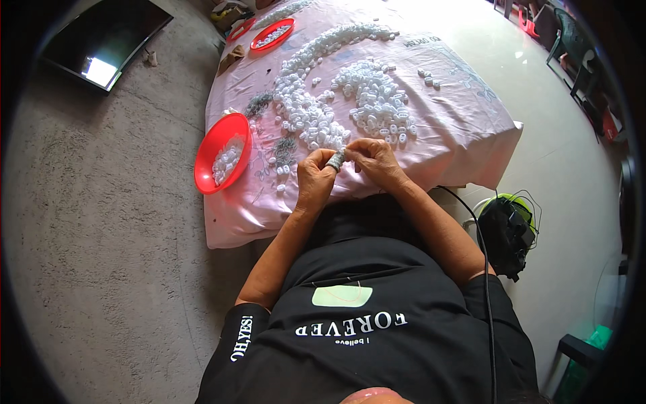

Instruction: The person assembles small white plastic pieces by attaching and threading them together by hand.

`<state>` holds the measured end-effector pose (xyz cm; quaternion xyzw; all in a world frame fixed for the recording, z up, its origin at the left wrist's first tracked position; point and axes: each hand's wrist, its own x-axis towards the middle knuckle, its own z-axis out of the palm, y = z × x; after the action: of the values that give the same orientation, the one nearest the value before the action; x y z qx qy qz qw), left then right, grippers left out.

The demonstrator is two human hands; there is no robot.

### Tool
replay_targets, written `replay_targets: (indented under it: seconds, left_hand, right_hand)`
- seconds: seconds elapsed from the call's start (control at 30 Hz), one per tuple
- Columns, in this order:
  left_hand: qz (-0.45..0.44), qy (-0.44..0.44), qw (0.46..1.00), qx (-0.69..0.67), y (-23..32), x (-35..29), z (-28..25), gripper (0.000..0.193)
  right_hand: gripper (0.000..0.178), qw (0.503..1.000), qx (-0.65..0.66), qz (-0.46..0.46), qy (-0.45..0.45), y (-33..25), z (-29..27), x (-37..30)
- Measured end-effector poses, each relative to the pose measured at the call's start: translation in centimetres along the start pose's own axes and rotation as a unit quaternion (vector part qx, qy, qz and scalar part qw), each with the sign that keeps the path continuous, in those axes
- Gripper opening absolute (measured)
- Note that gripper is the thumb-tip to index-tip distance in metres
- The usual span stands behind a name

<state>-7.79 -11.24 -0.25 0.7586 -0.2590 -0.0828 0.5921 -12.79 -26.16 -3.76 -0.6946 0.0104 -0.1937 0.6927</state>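
Observation:
My left hand and my right hand meet just above the near edge of a cloth-covered table, both with closed fingers. At the left fingertips is a short grey-and-white, roughly cylindrical shape; whether it is a held piece or a wrap on a finger, I cannot tell. The right fingertips pinch close against its upper end, and anything in them is too small to make out. Right beyond the hands lies a long heap of small white oval pieces. A second heap of white pieces sits to its right. Small grey metal-looking parts lie left of the hands.
A red bowl with white pieces tilts at the table's left edge; another red bowl stands farther back. The pink cloth drapes over the table. A black cable runs down my right side, near a bucket with a black bag.

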Motion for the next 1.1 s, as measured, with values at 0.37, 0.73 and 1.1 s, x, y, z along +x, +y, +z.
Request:
replay_targets:
  seconds: [0.37,0.73,1.1]
  left_hand:
    - [0.051,0.021,0.997,0.05,-0.7,0.3,-0.6,0.007]
    - [0.007,0.038,0.999,-0.018,-1.1,-1.6,-1.8,0.005]
    - [-0.022,0.003,0.998,-0.055,-1.5,-1.9,-1.7,0.002]
  right_hand:
    - [0.012,0.999,0.004,0.026,-0.022,-0.1,-0.6,0.0]
    - [0.023,0.989,-0.138,0.045,0.04,-1.0,-0.5,-0.3]
    - [0.013,0.929,-0.355,-0.097,0.031,-0.5,-1.9,-0.5]
